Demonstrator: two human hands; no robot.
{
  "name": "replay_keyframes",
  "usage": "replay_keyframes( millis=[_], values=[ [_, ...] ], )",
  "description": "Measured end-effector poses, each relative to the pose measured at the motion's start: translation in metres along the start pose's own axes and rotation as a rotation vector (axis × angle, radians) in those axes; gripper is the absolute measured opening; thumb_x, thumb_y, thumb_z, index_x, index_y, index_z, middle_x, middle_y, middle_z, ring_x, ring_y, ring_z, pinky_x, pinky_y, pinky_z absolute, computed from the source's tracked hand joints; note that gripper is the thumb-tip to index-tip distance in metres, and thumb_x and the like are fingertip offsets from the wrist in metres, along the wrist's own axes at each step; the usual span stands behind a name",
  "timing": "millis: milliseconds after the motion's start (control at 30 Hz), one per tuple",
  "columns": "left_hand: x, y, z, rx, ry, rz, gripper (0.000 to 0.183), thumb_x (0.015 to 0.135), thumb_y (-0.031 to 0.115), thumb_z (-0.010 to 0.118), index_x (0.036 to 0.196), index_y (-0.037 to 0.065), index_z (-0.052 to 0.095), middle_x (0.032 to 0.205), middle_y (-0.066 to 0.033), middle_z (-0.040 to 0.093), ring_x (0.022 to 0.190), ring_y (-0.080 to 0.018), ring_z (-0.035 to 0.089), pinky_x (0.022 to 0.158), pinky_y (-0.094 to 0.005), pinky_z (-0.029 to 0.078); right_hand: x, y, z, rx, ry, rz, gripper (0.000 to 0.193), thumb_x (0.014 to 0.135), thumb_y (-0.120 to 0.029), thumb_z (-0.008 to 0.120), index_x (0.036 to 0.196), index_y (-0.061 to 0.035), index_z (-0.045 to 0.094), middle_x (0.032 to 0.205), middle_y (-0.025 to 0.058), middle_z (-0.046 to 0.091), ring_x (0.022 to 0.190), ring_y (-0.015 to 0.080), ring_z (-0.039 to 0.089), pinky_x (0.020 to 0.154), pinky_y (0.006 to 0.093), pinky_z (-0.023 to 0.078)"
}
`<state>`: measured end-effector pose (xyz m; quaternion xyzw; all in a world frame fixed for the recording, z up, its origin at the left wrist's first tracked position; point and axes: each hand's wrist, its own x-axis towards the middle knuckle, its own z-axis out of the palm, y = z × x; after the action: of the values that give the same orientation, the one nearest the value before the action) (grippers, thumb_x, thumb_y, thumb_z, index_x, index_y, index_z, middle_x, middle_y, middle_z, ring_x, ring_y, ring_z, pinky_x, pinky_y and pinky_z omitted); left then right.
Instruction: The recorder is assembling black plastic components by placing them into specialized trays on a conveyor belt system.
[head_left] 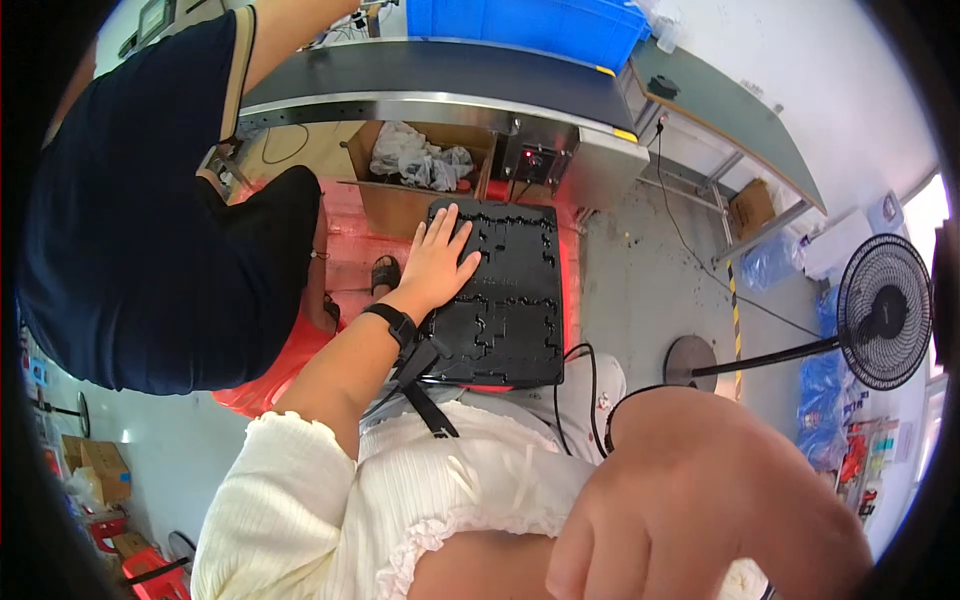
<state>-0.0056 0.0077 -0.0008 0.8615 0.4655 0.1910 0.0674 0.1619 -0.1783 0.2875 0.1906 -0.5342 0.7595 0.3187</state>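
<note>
Left hand (440, 262) flat, fingers spread, palm pressing top-left of black moulded tray (500, 295); no grasp closed around it. Tray sits centre frame, below cardboard box (400, 195) at 12 o'clock. Glossy thin plastic, many shaped recesses, looks light, flexy, likely slippery; best held by rim edges. Right hand (700, 500) close to lens at 5 o'clock, curled, holding nothing visible.
</note>
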Motion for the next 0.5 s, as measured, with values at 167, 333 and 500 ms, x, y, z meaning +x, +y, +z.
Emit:
replay_keyframes(
  millis=[167, 333, 500],
  values=[
    [0.001, 0.004, -0.003, 0.0, -0.023, 0.005, 0.058, 0.094, 0.043, 0.042, 0.138, 0.005, 0.042, 0.153, -0.0179, 0.019, 0.141, -0.0327, 0.019, 0.114, -0.048, 0.016, 0.014, 0.004, -0.01, -0.004, 0.018, -0.023, 0.019, 0.092, -0.034, 0.055, 0.089, -0.0157, 0.05, 0.061, 0.0134, 0.046, 0.048, 0.026, 0.041, 0.049, 0.0381, 0.034],
    [0.002, 0.003, 0.0, 0.019, -0.017, 0.02, 0.058, 0.094, 0.043, 0.042, 0.138, 0.006, 0.042, 0.153, -0.0175, 0.019, 0.141, -0.0325, 0.019, 0.114, -0.0478, 0.016, 0.017, 0.008, -0.009, 0.007, 0.04, -0.045, 0.019, 0.092, -0.034, 0.054, 0.089, -0.0157, 0.05, 0.062, 0.0134, 0.047, 0.048, 0.0259, 0.041, 0.049, 0.0381, 0.034],
    [0.002, 0.004, -0.004, 0.034, -0.014, 0.005, 0.056, 0.094, 0.041, 0.044, 0.138, 0.007, 0.042, 0.153, -0.0163, 0.02, 0.141, -0.0324, 0.02, 0.114, -0.0464, 0.018, 0.013, 0.001, -0.01, 0.016, 0.044, -0.054, 0.019, 0.092, -0.034, 0.054, 0.09, -0.0157, 0.05, 0.062, 0.0133, 0.047, 0.048, 0.0258, 0.041, 0.049, 0.038, 0.034]
  ],
)
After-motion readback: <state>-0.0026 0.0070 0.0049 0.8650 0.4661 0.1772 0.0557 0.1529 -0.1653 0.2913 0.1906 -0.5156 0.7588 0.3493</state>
